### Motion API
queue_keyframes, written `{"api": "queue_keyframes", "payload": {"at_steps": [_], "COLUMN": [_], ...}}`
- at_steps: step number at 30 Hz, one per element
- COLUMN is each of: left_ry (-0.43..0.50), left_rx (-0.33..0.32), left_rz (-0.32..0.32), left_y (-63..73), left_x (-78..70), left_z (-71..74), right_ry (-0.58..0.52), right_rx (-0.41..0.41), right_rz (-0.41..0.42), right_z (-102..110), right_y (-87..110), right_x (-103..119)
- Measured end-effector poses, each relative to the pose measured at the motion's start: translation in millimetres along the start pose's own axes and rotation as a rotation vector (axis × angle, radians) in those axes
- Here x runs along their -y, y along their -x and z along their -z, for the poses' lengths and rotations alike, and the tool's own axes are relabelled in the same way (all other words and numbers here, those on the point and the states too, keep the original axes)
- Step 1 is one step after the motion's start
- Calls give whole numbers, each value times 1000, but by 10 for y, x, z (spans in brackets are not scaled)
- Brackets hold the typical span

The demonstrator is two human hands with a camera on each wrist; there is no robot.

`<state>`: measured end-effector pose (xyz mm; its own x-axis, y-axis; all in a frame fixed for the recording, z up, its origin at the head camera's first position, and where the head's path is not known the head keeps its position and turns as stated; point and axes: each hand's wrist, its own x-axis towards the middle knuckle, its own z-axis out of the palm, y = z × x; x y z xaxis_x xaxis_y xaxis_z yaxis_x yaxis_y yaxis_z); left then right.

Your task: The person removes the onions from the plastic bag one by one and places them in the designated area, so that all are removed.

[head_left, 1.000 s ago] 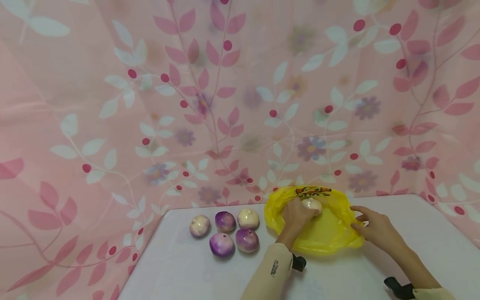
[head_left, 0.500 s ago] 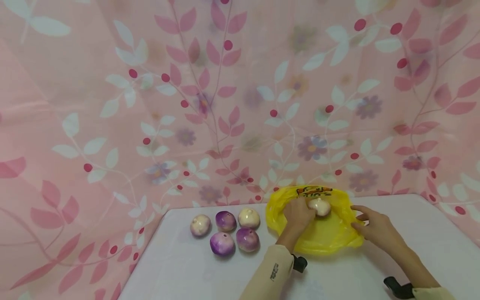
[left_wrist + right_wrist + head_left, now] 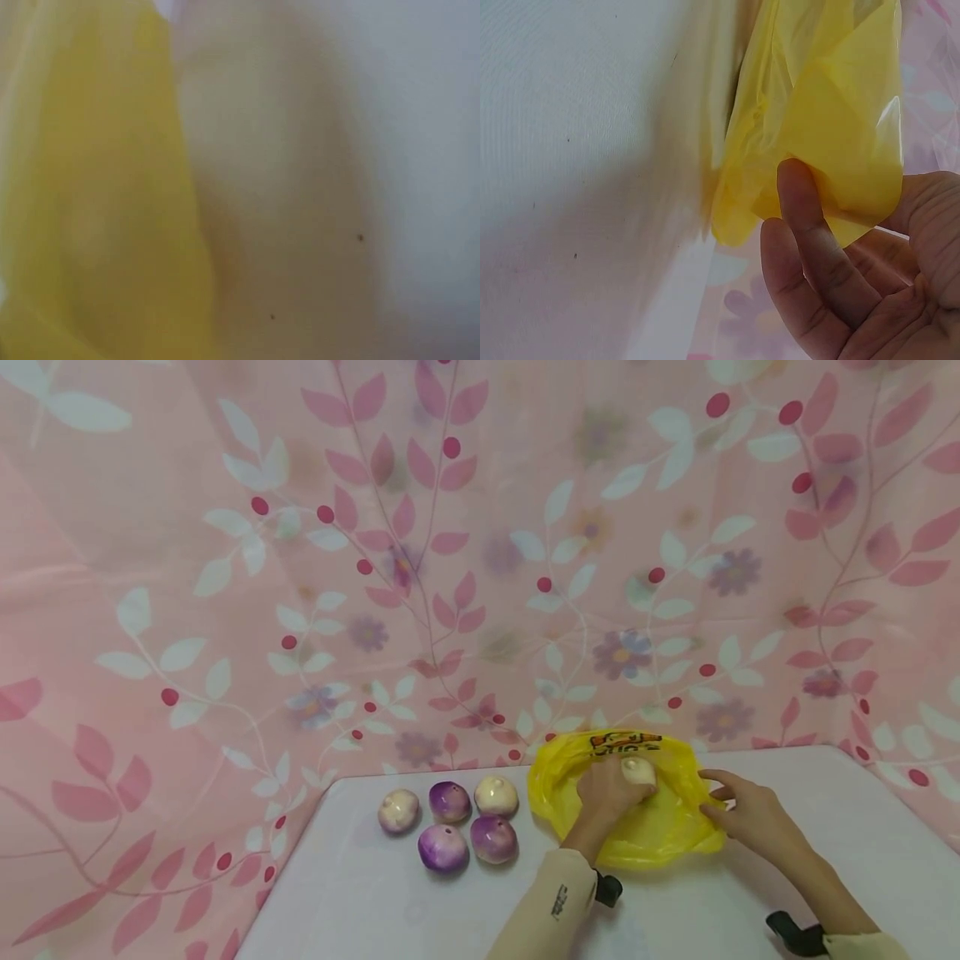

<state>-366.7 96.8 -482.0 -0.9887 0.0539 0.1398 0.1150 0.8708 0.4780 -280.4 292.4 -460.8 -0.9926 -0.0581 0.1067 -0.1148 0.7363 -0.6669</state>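
Note:
A yellow plastic bag (image 3: pixel 648 843) lies with its mouth wide on the table (image 3: pixel 337 893). Inside it, my left hand (image 3: pixel 606 792) holds a pale, glossy turnip (image 3: pixel 639 772), the thumb across its near side; the other fingertips are hidden. My right hand (image 3: pixel 757 818) pinches the bag's right rim. In the right wrist view the fingers (image 3: pixel 799 195) lie on one side of the yellow film, with the thumb partly hidden behind it. The left wrist view shows only blurred yellow bag film (image 3: pixel 105 187) beside the white surface.
Several purple and white turnips stand grouped left of the bag, among them a purple one (image 3: pixel 495 839), a pale one (image 3: pixel 496 797) and a whitish one (image 3: pixel 399 812). A pink floral curtain (image 3: pixel 450 568) hangs behind the table's back edge.
My left hand and the turnip have shifted right inside the bag, and the turnip has turned. The thumb now reaches across its near side. My right hand stays at the rim.

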Motion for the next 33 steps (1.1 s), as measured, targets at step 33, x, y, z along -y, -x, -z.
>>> {"api": "queue_keyframes", "payload": {"at_steps": [33], "left_ry": [-90], "left_rx": [36], "left_rz": [-192], "left_y": [273], "left_x": [204], "left_z": [588], "right_ry": [-3], "right_rx": [9], "right_rz": [-2], "right_z": [25], "right_y": [54], "right_x": [17]}}
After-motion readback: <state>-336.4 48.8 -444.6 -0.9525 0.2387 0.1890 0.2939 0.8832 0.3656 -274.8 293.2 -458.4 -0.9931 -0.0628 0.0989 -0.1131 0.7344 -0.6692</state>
